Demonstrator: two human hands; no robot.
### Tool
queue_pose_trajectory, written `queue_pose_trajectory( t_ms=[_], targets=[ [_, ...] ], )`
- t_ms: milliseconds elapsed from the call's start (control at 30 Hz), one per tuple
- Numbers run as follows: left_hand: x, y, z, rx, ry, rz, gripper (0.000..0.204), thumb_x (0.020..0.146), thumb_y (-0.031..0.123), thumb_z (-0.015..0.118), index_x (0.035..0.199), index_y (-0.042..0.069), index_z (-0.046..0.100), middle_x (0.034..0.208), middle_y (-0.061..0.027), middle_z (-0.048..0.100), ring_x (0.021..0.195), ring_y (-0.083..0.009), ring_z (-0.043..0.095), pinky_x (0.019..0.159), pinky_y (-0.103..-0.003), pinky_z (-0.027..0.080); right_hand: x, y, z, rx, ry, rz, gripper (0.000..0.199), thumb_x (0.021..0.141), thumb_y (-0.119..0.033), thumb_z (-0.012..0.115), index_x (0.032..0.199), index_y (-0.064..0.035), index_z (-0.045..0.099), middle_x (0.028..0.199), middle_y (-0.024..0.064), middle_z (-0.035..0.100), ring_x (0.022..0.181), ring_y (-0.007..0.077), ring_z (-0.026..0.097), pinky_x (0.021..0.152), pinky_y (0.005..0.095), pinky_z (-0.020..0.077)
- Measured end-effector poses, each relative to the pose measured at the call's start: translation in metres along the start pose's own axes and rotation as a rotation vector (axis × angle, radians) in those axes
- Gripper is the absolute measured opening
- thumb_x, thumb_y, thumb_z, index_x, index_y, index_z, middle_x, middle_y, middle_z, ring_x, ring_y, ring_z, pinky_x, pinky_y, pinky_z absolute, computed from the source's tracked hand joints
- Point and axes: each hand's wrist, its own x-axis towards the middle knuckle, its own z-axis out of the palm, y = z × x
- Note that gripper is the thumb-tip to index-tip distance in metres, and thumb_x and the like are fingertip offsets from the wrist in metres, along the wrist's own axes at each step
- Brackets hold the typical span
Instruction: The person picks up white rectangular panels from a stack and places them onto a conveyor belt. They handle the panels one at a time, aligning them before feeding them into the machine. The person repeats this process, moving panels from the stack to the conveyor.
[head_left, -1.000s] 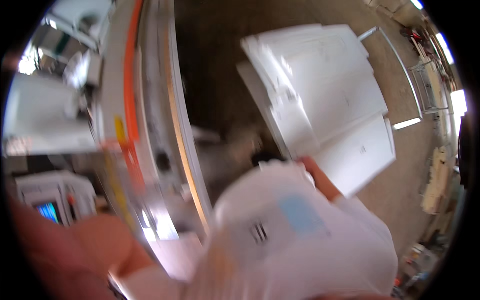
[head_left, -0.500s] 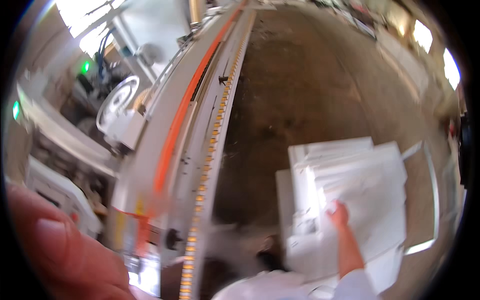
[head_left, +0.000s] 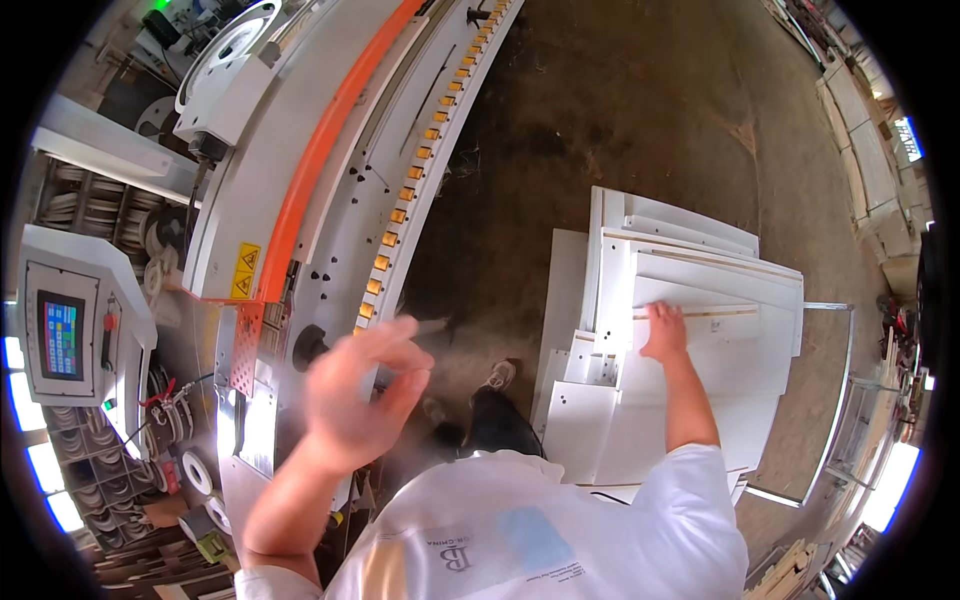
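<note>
My left hand [head_left: 350, 405] is raised beside the near end of a long white and orange machine [head_left: 330, 150]. Motion blurs it, but its half-curled fingers stand apart from the thumb, with nothing visible between them. On the right, a stack of white flat panels [head_left: 700, 390] of differing sizes rises beside me. My right hand [head_left: 665, 332] lies on top of this stack, fingers spread at the brown edge of a narrow white panel [head_left: 730, 313]. What the panels rest on is mostly hidden beneath them.
Yellow rollers [head_left: 398, 215] line the machine's near side. A control box with a screen [head_left: 62, 335] stands at the left, above racks of coiled edging strip [head_left: 85, 455]. A metal frame [head_left: 835, 430] juts out right of the stack. Brown floor [head_left: 610, 100] runs between machine and far boards.
My view has swung down and toward the stack. My left hand has moved from close at the lower left to beside the machine's end. My right hand stays on the panels.
</note>
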Motion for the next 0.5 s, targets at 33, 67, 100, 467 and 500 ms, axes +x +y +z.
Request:
queue_pose_trajectory(
  t_ms=[33,67,100,467,500],
  targets=[
    [-0.030,-0.024,0.016,-0.143,-0.019,-0.172,0.045,0.083,-0.004,0.073,0.126,0.000,0.059,0.090,-0.0090,0.073,0.077,-0.0169,0.070,0.074,-0.032,0.057,-0.009,-0.017,-0.002,0.033,0.020,-0.068,0.100,0.047,-0.032,0.091,0.135,-0.0129,0.050,0.139,0.0087,0.050,0.135,0.0258,0.046,0.123,0.0523,0.0233],
    [-0.060,-0.044,0.032,-0.285,-0.029,-0.349,0.041,0.086,0.000,0.073,0.125,0.000,0.060,0.092,-0.0090,0.073,0.079,-0.0155,0.070,0.074,-0.031,0.057,-0.016,-0.033,0.002,0.102,0.069,-0.141,0.098,0.048,-0.032,0.090,0.135,-0.0124,0.050,0.137,0.0097,0.052,0.134,0.0264,0.046,0.123,0.0528,0.0229],
    [-0.081,-0.055,0.043,-0.312,-0.103,-0.486,0.036,0.090,0.002,0.070,0.125,-0.002,0.060,0.095,-0.0091,0.073,0.084,-0.0140,0.069,0.077,-0.029,0.056,-0.025,-0.053,-0.001,0.109,0.101,-0.206,0.095,0.050,-0.035,0.089,0.134,-0.0127,0.052,0.134,0.0100,0.054,0.132,0.0277,0.048,0.122,0.0552,0.0222],
    [-0.233,-0.104,0.083,-0.870,-0.220,-1.061,0.046,0.093,0.029,0.074,0.125,-0.003,0.063,0.106,-0.0093,0.070,0.094,-0.0144,0.065,0.085,-0.031,0.053,-0.173,-0.361,-0.103,0.304,0.200,-0.780,0.093,0.052,-0.046,0.088,0.132,-0.0111,0.057,0.127,0.0063,0.058,0.124,0.0246,0.055,0.121,0.0583,0.0221],
    [-0.239,-0.101,0.069,-0.862,-0.165,-1.143,0.040,0.094,0.027,0.073,0.121,-0.002,0.065,0.104,-0.0080,0.071,0.092,-0.0137,0.065,0.083,-0.031,0.054,-0.183,-0.383,-0.112,0.317,0.196,-0.802,0.089,0.056,-0.045,0.088,0.133,-0.0112,0.057,0.129,0.0065,0.058,0.124,0.0239,0.055,0.121,0.0577,0.0224]
  ],
)
